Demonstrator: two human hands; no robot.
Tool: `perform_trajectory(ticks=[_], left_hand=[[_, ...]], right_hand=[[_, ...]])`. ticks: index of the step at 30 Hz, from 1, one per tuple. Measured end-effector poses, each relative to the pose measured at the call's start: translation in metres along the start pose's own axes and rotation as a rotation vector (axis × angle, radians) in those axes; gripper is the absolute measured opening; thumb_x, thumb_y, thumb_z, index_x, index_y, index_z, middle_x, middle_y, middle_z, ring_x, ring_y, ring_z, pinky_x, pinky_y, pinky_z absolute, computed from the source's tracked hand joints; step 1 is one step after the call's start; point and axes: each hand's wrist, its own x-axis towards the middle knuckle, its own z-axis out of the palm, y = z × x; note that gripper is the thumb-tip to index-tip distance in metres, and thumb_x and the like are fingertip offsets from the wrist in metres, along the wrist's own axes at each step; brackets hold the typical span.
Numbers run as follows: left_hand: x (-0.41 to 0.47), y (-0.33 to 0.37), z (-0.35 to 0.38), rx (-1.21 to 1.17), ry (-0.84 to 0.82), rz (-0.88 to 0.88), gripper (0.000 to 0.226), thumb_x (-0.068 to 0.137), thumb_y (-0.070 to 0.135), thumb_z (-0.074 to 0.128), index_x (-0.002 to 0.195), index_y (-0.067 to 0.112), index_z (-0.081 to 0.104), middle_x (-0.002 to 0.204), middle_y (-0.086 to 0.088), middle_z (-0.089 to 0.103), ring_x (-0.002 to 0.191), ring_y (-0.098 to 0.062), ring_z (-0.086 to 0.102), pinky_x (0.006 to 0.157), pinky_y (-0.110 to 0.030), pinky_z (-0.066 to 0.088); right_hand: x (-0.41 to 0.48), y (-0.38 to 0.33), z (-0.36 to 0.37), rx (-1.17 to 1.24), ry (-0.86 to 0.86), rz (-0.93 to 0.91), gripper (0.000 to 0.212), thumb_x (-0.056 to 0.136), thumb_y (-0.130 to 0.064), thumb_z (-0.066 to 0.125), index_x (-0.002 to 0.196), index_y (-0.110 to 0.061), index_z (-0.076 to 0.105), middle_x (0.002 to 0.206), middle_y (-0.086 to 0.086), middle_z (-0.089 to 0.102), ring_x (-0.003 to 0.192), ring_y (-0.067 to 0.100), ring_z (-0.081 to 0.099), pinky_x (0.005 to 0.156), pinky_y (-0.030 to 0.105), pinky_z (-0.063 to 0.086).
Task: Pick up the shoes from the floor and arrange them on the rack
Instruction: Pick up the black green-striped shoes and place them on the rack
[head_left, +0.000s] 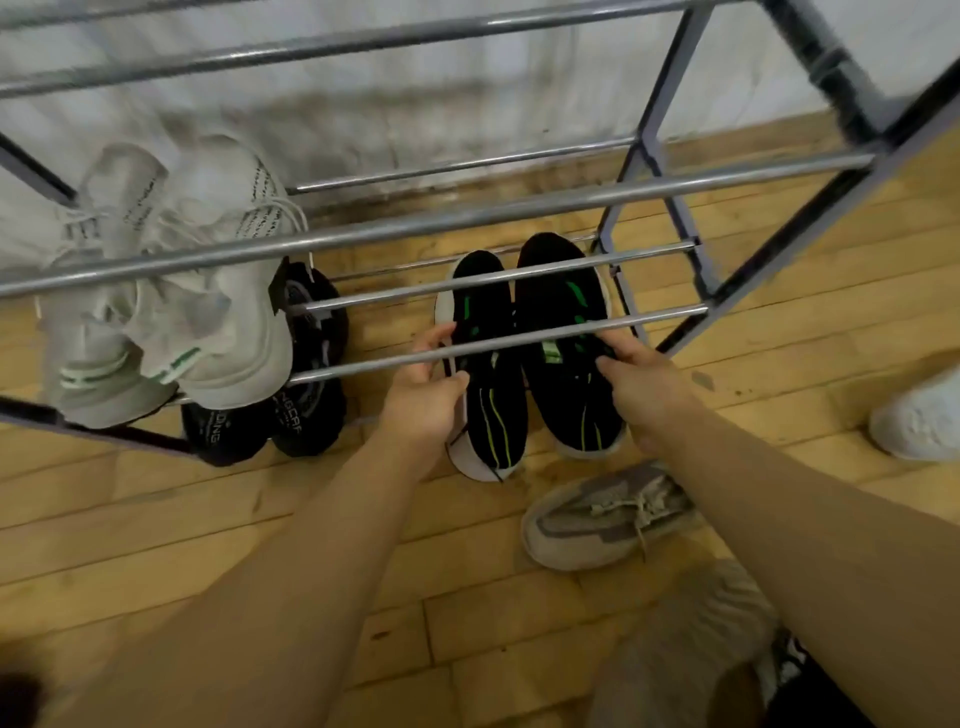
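— Black knit, green stripes: the two black shoes, one per hand?
— Yes. The left hand (426, 395) pinches the left black shoe (485, 374) by its outer edge, thumb over the upper; the right hand (641, 384) clasps the right black shoe (566, 353) from its outer side.
— Which way do they point?
— Side by side, long axes running away from the person, toes under the rack (519, 205) bars toward the wall (363, 104), heels sticking out toward the viewer. Whether they rest on the lowest bars or the floor cannot be told.
— What else, counted?
— Two pale grey sneakers (197, 322) sit on a higher tier at left. Under them two dark shoes (291, 415) with white lettering. One grey laced sneaker (602, 519) lies on its side near the right forearm. A white shoe (919, 421) shows at the right edge.
— The room?
— Wooden plank floor (208, 519), yellowish; pale, stained wall behind.
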Motion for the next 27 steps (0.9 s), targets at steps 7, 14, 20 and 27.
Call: perform_trajectory(ticks=[7, 14, 20, 27], left_hand=[[0.051, -0.006, 0.01, 0.282, -0.003, 0.088, 0.053, 0.106, 0.012, 0.051, 0.155, 0.02, 0.034, 0.163, -0.006, 0.032, 0.148, -0.025, 0.035, 0.122, -0.046, 0.032], [0.005, -0.026, -0.017, 0.963, -0.162, 0.134, 0.102, 0.076, 0.068, 0.07, 0.159, 0.043, 0.016, 0.162, 0.004, 0.023, 0.148, -0.024, 0.02, 0.12, -0.043, 0.027], [0.006, -0.039, -0.021, 1.051, -0.178, 0.272, 0.089, 0.083, 0.05, 0.077, 0.158, 0.037, 0.03, 0.155, 0.007, 0.037, 0.139, -0.024, 0.032, 0.112, -0.036, 0.033], [0.021, -0.045, 0.006, 1.048, -0.109, 0.357, 0.077, 0.088, 0.053, 0.07, 0.152, 0.023, 0.041, 0.147, 0.003, 0.048, 0.135, -0.023, 0.042, 0.112, -0.041, 0.038]], right_hand=[[0.047, -0.017, 0.019, -0.264, 0.015, -0.223, 0.045, 0.109, -0.027, 0.048, 0.154, -0.022, 0.046, 0.156, 0.005, 0.046, 0.142, 0.03, 0.045, 0.113, 0.037, 0.041], [0.018, 0.031, 0.019, -0.814, 0.027, -0.417, 0.086, 0.08, -0.065, 0.066, 0.152, -0.036, 0.03, 0.155, 0.005, 0.026, 0.146, 0.039, 0.028, 0.112, 0.058, 0.04], [0.021, 0.035, 0.014, -0.789, 0.01, -0.395, 0.095, 0.08, -0.061, 0.071, 0.159, -0.039, 0.024, 0.159, 0.005, 0.028, 0.146, 0.034, 0.035, 0.111, 0.054, 0.045], [0.02, 0.031, 0.007, -0.774, 0.114, -0.47, 0.082, 0.088, -0.044, 0.075, 0.155, -0.022, 0.034, 0.149, 0.008, 0.04, 0.138, 0.034, 0.041, 0.107, 0.052, 0.047]])
